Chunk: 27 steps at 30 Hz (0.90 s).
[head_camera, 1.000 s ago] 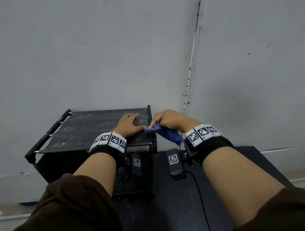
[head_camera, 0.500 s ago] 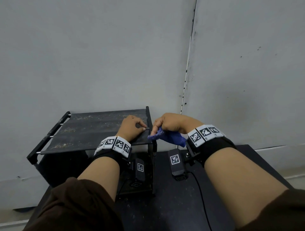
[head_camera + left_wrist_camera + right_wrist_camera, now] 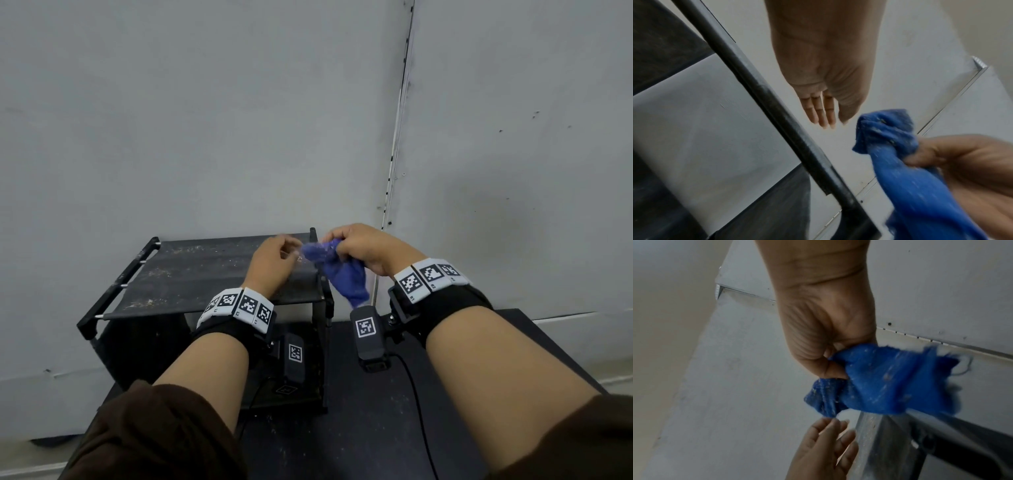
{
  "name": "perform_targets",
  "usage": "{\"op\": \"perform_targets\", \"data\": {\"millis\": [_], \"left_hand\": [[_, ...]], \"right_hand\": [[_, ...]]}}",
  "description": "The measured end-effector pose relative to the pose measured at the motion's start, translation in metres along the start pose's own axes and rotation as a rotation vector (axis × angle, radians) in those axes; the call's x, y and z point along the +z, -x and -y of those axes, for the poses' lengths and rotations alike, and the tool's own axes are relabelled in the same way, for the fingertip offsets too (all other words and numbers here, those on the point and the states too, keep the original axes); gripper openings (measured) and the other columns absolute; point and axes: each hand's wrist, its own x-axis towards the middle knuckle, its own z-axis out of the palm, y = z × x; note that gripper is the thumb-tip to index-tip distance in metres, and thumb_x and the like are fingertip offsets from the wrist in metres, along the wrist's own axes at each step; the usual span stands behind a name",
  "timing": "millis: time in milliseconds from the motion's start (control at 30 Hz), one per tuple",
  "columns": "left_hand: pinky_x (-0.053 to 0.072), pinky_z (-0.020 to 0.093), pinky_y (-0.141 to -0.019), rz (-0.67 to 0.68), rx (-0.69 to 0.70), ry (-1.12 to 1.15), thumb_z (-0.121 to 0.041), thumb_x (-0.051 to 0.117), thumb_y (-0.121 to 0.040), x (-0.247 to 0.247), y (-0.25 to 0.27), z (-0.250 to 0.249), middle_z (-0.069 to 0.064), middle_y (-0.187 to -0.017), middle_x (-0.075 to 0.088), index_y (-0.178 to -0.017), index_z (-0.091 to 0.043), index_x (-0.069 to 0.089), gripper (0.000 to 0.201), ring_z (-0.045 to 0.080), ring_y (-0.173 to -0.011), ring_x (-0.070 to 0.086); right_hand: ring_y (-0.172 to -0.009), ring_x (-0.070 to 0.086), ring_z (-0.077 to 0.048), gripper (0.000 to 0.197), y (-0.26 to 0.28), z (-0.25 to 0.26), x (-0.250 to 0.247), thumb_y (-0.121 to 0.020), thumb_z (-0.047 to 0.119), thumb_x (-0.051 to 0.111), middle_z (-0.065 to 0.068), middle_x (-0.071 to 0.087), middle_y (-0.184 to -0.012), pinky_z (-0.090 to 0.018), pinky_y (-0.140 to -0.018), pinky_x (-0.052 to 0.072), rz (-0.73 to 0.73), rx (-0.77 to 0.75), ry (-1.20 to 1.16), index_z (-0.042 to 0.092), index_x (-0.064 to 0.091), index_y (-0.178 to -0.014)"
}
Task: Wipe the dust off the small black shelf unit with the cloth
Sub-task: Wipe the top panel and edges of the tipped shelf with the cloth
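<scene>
Blue cloth bunched in right hand

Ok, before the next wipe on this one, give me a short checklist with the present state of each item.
1. Cloth held: ok. The right hand grips the bunched blue cloth.
2. Cloth on the shelf: not ok. It hangs in the air at the right edge of the shelf unit, not on the top panel.
3. Left hand clear of the wipe path: not ok. It is over the panel's right end, fingers straight, near the cloth.
4. Left hand touching the cloth: cannot tell; the fingertips are blurred.
5. Dust left to wipe: ok to proceed. Pale specks show across the top panel.
</scene>
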Motion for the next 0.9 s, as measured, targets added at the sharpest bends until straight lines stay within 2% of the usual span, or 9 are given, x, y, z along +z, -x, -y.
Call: {"op": "perform_targets", "data": {"millis": [100,167,267,367,500,567,633,767,900], "left_hand": [[0.057,0.035,-0.064,-0.038,-0.121,0.438,-0.026,0.056,-0.094,-0.008,0.008,-0.022,0.008,-0.100,0.057,-0.107,-0.016,0.043,0.021,0.019,-0.066,0.064],[0.058,0.040,-0.070,0.013,-0.158,0.556,-0.035,0.060,-0.090,-0.013,0.011,-0.031,0.010,-0.106,0.056,-0.112,-0.016,0.040,0.035,0.024,-0.077,0.067],[0.054,0.031,-0.082,0.020,-0.109,0.406,-0.036,0.074,-0.078,-0.013,0.014,-0.029,0.002,-0.105,0.056,-0.115,-0.015,0.046,0.051,0.018,-0.098,0.061],[0.043,0.012,-0.074,-0.034,-0.049,0.226,-0.027,0.080,-0.073,-0.017,0.016,-0.017,-0.003,-0.106,0.056,-0.115,-0.015,0.049,0.054,0.011,-0.097,0.056],[0.049,0.026,-0.082,0.099,-0.034,0.102,-0.025,0.076,-0.073,-0.022,0.024,-0.009,-0.007,-0.104,0.058,-0.116,-0.033,0.048,0.052,0.014,-0.097,0.058],[0.049,0.031,-0.088,0.190,0.006,-0.004,-0.024,0.074,-0.073,-0.015,0.027,-0.007,-0.007,-0.104,0.059,-0.110,-0.038,0.054,0.045,0.015,-0.099,0.059],[0.045,0.030,-0.091,0.270,0.048,-0.138,-0.026,0.073,-0.074,-0.005,0.029,-0.005,0.000,-0.107,0.057,-0.110,-0.035,0.060,0.039,0.017,-0.103,0.054],[0.041,0.025,-0.089,0.281,0.027,-0.230,-0.020,0.070,-0.076,0.000,0.028,-0.003,0.010,-0.104,0.051,-0.106,-0.023,0.067,0.031,0.021,-0.100,0.052],[0.043,0.027,-0.087,0.245,-0.019,-0.313,-0.021,0.070,-0.072,-0.021,0.026,0.005,0.006,-0.104,0.052,-0.097,-0.027,0.070,0.026,0.022,-0.100,0.056]], "right_hand": [[-0.071,0.054,-0.019,0.036,-0.014,0.002,0.012,-0.079,-0.017,0.040,-0.010,0.058,-0.076,-0.023,-0.062,0.045,-0.089,0.001,-0.274,0.012,0.062,-0.082],[-0.077,0.059,-0.020,0.022,-0.016,0.007,0.021,-0.089,-0.006,0.047,-0.011,0.062,-0.083,-0.027,-0.073,0.050,-0.058,-0.012,-0.396,0.010,0.062,-0.086],[-0.088,0.067,-0.021,0.030,-0.017,0.014,0.031,-0.101,0.026,0.044,-0.010,0.069,-0.092,-0.034,-0.088,0.053,0.023,0.011,-0.562,0.003,0.064,-0.101],[-0.086,0.064,-0.023,0.049,-0.020,0.013,0.034,-0.101,0.041,0.036,-0.007,0.067,-0.095,-0.038,-0.089,0.052,-0.003,0.070,-0.466,0.001,0.061,-0.114],[-0.079,0.053,-0.017,0.037,-0.020,0.005,0.035,-0.098,0.024,0.043,-0.018,0.064,-0.116,-0.032,-0.076,0.045,-0.174,0.115,-0.006,0.001,0.061,-0.120],[-0.089,0.049,-0.018,0.034,-0.024,-0.004,0.038,-0.093,0.010,0.046,-0.018,0.060,-0.127,-0.037,-0.089,0.047,-0.166,0.139,0.227,0.001,0.059,-0.123],[-0.094,0.050,-0.019,0.034,-0.029,-0.012,0.044,-0.090,0.005,0.048,-0.019,0.061,-0.124,-0.040,-0.101,0.048,-0.151,0.191,0.343,0.003,0.061,-0.121],[-0.091,0.055,-0.023,0.016,-0.031,-0.021,0.053,-0.091,0.004,0.052,-0.014,0.060,-0.101,-0.040,-0.098,0.051,-0.099,0.236,0.415,0.018,0.056,-0.097],[-0.090,0.047,-0.016,0.021,-0.027,-0.022,0.048,-0.090,0.001,0.047,-0.006,0.050,-0.099,-0.036,-0.097,0.049,-0.080,0.192,0.442,0.021,0.048,-0.097]]}}
